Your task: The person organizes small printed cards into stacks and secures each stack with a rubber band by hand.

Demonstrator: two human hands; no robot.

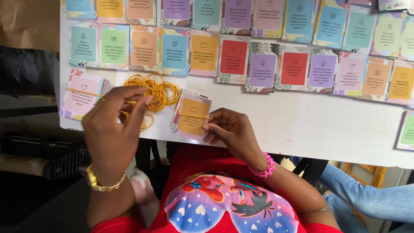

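Observation:
My left hand [114,125] hovers over the near left part of the white table [302,121], fingers pinched on a yellow rubber band [131,102] from the pile of yellow rubber bands [160,91]. My right hand [230,129] holds a small stack of cards [192,115] with an orange face at the table's near edge. A yellow band runs across that stack. Left of my left hand lies another stack of cards [82,96], pink on top, also banded.
Two rows of coloured cards [263,64] lie face up across the far half of the table. A lone green card [406,131] sits at the right edge. Another person's legs in jeans [366,196] show at lower right. A dark shelf stands left.

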